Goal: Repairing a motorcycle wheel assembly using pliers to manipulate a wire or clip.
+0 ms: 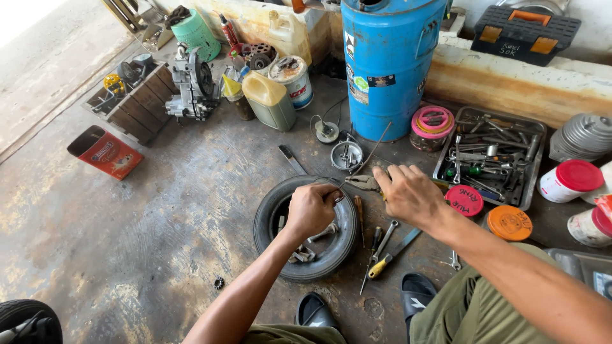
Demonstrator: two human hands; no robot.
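Nearest: two dark sandals (315, 310) on the stained concrete floor (127, 242).

Just beyond, a small black tyre (305, 227) lies flat, mid-scene, with loose metal parts in its centre.

Left hand (311, 209) sits over the tyre's far-right rim, curled into a closed fist on the thin wire (366, 156), which runs up and right toward the blue drum (389, 64). What else the fist holds, cannot tell.

Right hand (409, 193) is just right of the tyre, palm down, fingers half-spread over the pliers (364, 183). It looks like touching rather than a closed grip.

Judgement: keep the wire taut in the fist, seat the pliers square on it near the rim, and take short bites so it doesn't slip or kink.

Screwdrivers and a yellow-handled tool (390, 251) lie on the floor between tyre and right forearm.

Right: red lid (464, 200), orange lid (509, 222), metal tray of tools (532, 172).

Far left: engine casing (191, 83), red tin box (105, 151).
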